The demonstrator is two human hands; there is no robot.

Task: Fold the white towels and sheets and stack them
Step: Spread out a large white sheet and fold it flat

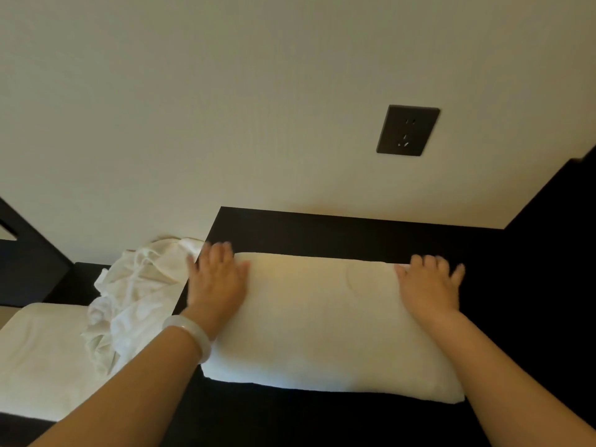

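Observation:
A thick folded white towel (322, 321) lies flat on the black table top (322, 233). My left hand (217, 279) lies flat on the towel's far left corner, fingers spread and straight; a pale bangle sits on that wrist. My right hand (430, 285) presses flat on the far right corner, fingers reaching to the towel's back edge. A crumpled white sheet (135, 295) is heaped to the left, beside the table's left edge. Another folded white towel (42, 359) lies lower at the far left.
A cream wall rises right behind the table, with a dark socket plate (408, 130) on it. Dark furniture (554, 221) stands at the right, and a dark frame (25, 262) at the far left.

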